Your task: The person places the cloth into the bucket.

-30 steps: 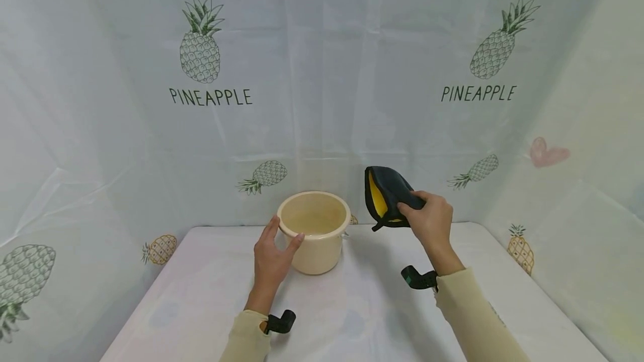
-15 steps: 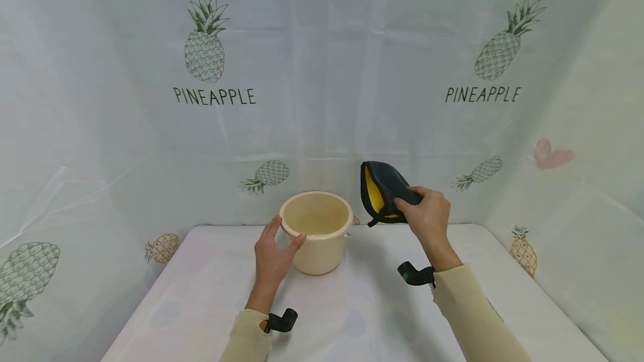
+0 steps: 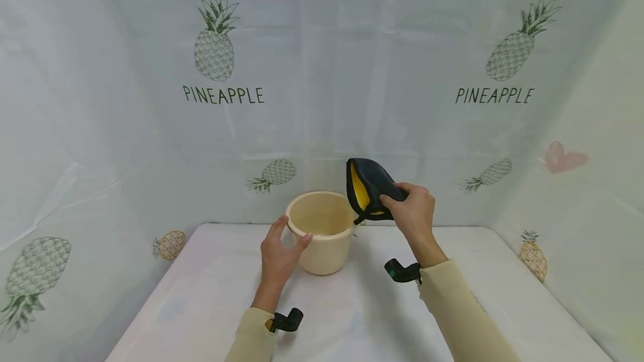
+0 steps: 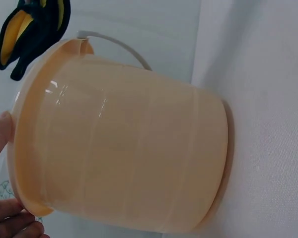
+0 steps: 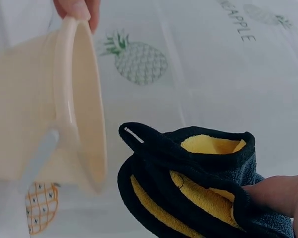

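A cream plastic bucket [image 3: 324, 257] stands upright at the back of the table. My left hand [image 3: 278, 258] holds its rim at the near left, thumb and fingers spread along the edge. Right of the bucket and a little above its rim, my right hand [image 3: 415, 210] grips a folded cleaning cloth [image 3: 374, 180], dark blue outside and yellow inside, with black edging. In the right wrist view the folds and a hanging loop [image 5: 134, 135] face the bucket's mouth. The cloth [image 4: 35, 34] appears beyond the rim in the left wrist view. The bucket's floor is hidden.
A white table [image 3: 211, 295] carries the bucket. Behind it and at both sides hangs a pale sheet [image 3: 342, 99] printed with pineapples. The bucket's grey handle [image 5: 39, 158] hangs down its side. Each wrist wears a small black camera [image 3: 402, 271].
My right hand has brought the cloth leftward and slightly up, closer to the bucket's rim. My left hand keeps its hold on the bucket. The head view has shifted slightly.
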`<state>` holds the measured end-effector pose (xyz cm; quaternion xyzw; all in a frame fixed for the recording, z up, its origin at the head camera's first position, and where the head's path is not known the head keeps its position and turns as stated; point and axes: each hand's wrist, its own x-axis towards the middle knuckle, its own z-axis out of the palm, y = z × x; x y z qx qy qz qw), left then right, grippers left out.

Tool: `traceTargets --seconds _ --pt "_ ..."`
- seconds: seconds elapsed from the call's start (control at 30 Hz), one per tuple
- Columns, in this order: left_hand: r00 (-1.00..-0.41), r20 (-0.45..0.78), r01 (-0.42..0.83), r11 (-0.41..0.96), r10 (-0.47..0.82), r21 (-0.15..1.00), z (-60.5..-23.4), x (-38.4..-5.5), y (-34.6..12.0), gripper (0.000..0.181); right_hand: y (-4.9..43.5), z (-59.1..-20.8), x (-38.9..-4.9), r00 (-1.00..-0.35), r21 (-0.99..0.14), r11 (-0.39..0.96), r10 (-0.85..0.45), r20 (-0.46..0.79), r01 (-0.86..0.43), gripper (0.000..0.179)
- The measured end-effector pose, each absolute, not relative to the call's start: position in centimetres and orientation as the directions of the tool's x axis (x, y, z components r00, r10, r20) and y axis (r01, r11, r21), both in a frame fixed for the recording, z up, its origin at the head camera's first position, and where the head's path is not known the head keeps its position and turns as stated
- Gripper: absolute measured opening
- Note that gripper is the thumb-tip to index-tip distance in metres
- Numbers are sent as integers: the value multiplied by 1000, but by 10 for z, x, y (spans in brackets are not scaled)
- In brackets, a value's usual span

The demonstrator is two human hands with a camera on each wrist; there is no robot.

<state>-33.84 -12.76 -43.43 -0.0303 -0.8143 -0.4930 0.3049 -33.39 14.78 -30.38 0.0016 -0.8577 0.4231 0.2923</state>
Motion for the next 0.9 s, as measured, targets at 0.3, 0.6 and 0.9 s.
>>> traceTargets --seconds 0.3,0.6,0.9 --pt "-814 522 350 502 -254 791 -433 -338 -128 85 110 -304 -346 -844 -745 608 217 489 -275 41" --pt "-831 500 346 478 -243 807 -428 -338 -126 86 80 -304 -354 -854 -758 578 189 485 -302 39" --pt "-838 480 316 487 -259 814 -430 -336 -126 87 62 -307 -359 -848 -749 578 172 501 -325 40"
